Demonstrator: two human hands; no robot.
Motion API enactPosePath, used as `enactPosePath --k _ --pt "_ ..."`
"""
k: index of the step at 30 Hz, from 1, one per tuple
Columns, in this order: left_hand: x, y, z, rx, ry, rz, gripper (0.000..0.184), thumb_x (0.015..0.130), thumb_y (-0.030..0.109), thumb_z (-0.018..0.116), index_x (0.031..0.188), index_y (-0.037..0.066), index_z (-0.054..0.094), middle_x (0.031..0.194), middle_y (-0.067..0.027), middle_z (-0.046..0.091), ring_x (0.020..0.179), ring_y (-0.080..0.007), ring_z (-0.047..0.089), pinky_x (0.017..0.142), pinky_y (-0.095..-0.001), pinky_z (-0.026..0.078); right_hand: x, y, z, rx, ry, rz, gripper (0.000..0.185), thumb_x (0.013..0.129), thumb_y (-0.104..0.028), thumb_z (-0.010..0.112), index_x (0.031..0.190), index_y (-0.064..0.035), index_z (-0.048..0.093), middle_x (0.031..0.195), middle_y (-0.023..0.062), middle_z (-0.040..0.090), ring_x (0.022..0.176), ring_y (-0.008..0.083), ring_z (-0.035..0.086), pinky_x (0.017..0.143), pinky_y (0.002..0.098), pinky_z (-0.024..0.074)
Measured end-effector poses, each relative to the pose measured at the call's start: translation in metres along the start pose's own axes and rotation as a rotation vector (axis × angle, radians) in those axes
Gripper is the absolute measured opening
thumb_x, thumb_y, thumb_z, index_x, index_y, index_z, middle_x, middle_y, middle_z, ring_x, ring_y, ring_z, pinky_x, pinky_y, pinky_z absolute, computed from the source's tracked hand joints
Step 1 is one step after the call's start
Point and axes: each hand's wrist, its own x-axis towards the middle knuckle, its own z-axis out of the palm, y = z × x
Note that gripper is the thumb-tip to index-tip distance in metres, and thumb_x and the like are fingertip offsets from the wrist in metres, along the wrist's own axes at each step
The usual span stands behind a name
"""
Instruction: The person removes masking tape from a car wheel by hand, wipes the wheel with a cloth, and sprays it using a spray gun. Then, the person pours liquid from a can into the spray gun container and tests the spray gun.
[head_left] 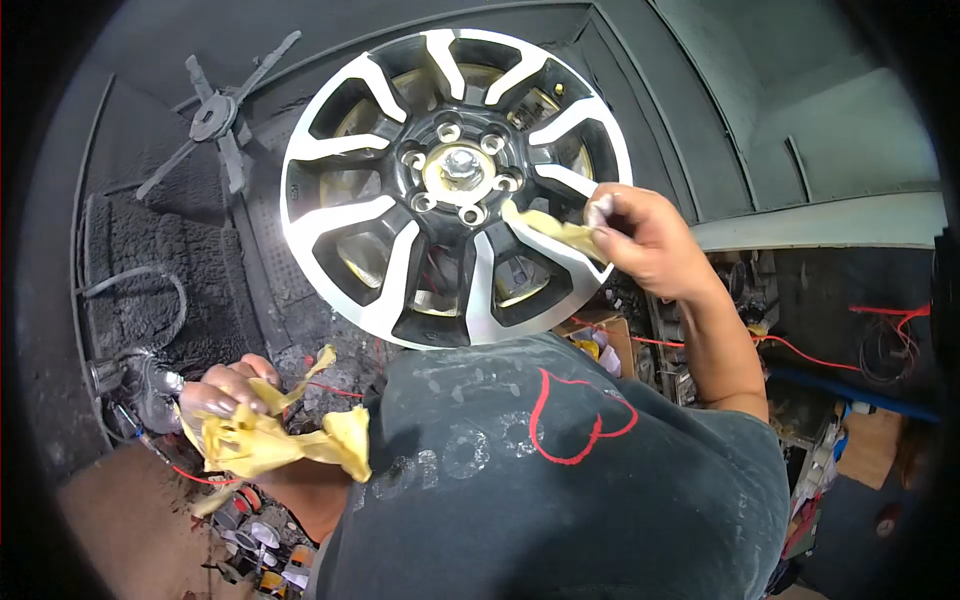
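Observation:
A car wheel rim with bright silver spoke faces and black recesses stands in front of my chest. My right hand is at its right edge, thumb and fingers pinched on a strip of yellow masking tape. That strip stretches from the fingers across a lower right spoke; where it still sticks, I cannot tell. Lower left, away from the rim, my left hand is closed on a crumpled bunch of yellow masking tape, with loose ends hanging out. Yellowish covering also shows around the hub centre.
A dusty metal stand with several arms is at upper left. Below it are a dark shaggy panel and a curved hose. A red cord runs at right. Cluttered cans and tools lie at lower left.

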Motion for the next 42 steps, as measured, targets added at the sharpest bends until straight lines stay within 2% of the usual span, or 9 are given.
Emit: enactPosePath --k 2,5,7,8,14,19,22,29,42 --pt "-0.011 -0.006 0.009 -0.083 0.001 0.055 0.039 0.086 0.030 0.080 0.101 0.002 0.057 0.107 -0.0219 0.066 0.084 -0.0292 0.067 0.079 -0.0492 0.053 -0.008 -0.021 0.002 0.726 -0.006 -0.013 0.007 0.089 -0.005 0.066 0.094 0.0002 0.066 0.084 0.0078 0.063 0.073 0.0144 0.059 0.065 0.0298 0.0473" --pt "-0.016 0.018 0.022 0.002 -0.098 -0.669 0.039 0.092 0.026 0.075 0.117 -0.002 0.064 0.137 -0.0306 0.058 0.112 -0.0417 0.066 0.090 -0.0497 0.057 -0.010 -0.054 0.025 0.553 -0.070 -0.285 0.009 0.089 -0.005 0.072 0.095 0.0004 0.069 0.087 0.0051 0.064 0.070 0.0091 0.057 0.059 0.0271 0.0445" --pt "0.006 0.018 0.092 0.282 -0.083 -0.617 0.038 0.092 0.022 0.074 0.122 0.001 0.067 0.141 -0.0301 0.056 0.123 -0.0432 0.063 0.096 -0.0449 0.057 -0.012 -0.071 0.054 0.656 -0.111 -0.256 0.011 0.087 -0.005 0.074 0.096 0.0006 0.070 0.087 0.0055 0.065 0.066 0.0087 0.055 0.057 0.0264 0.0432" --pt "0.026 0.011 0.112 0.454 -0.265 -0.285 0.038 0.091 0.021 0.075 0.123 0.003 0.068 0.138 -0.0289 0.059 0.125 -0.0420 0.063 0.097 -0.0419 0.056 -0.011 -0.072 0.070 0.715 -0.124 -0.252 0.012 0.087 -0.005 0.075 0.097 0.0008 0.070 0.087 0.0056 0.065 0.065 0.0084 0.055 0.056 0.0261 0.0427" --pt "0.025 -0.002 0.099 0.633 -0.235 -0.137 0.022 0.080 0.014 0.081 0.097 0.003 0.072 0.086 -0.0104 0.069 0.078 -0.0253 0.068 0.070 -0.0363 0.055 0.003 -0.036 0.054 0.547 -0.098 -0.283 0.021 0.088 -0.012 0.077 0.106 -0.0011 0.073 0.092 0.0105 0.070 0.081 0.0191 0.067 0.074 0.0326 0.0526" --pt "-0.001 0.006 0.070 0.581 0.156 0.016 0.030 0.091 0.031 0.074 0.092 0.002 0.065 0.083 -0.0123 0.063 0.079 -0.0249 0.061 0.076 -0.0392 0.053 0.023 0.050 0.008 -0.375 0.325 0.076 0.023 0.089 -0.014 0.062 0.104 -0.0025 0.074 0.095 0.0164 0.068 0.095 0.0356 0.066 0.084 0.0433 0.0531" --pt "-0.012 0.013 0.058 0.539 0.207 0.032 0.031 0.092 0.030 0.074 0.094 0.001 0.061 0.084 -0.0111 0.058 0.081 -0.0232 0.059 0.078 -0.0384 0.052 0.029 0.093 0.005 -0.611 0.208 0.180 0.024 0.085 -0.015 0.059 0.096 -0.0010 0.076 0.098 0.0181 0.068 0.099 0.0379 0.066 0.088 0.0455 0.0531" --pt "-0.016 0.021 0.058 0.498 0.160 0.001 0.035 0.091 0.034 0.075 0.093 0.002 0.062 0.083 -0.0114 0.059 0.076 -0.0225 0.061 0.074 -0.0378 0.053 0.040 0.116 0.022 -0.586 0.030 0.249 0.022 0.079 -0.016 0.062 0.076 0.0040 0.071 0.086 0.0293 0.069 0.086 0.0463 0.069 0.079 0.0529 0.0553" --pt "-0.001 0.007 0.050 0.454 0.115 0.061 0.034 0.090 0.033 0.076 0.090 0.002 0.063 0.081 -0.0099 0.059 0.073 -0.0199 0.059 0.074 -0.0365 0.052 -0.021 0.028 0.061 -0.448 -0.159 0.193 0.022 0.082 -0.018 0.062 0.084 0.0001 0.074 0.094 0.0214 0.069 0.096 0.0402 0.068 0.086 0.0496 0.0554"
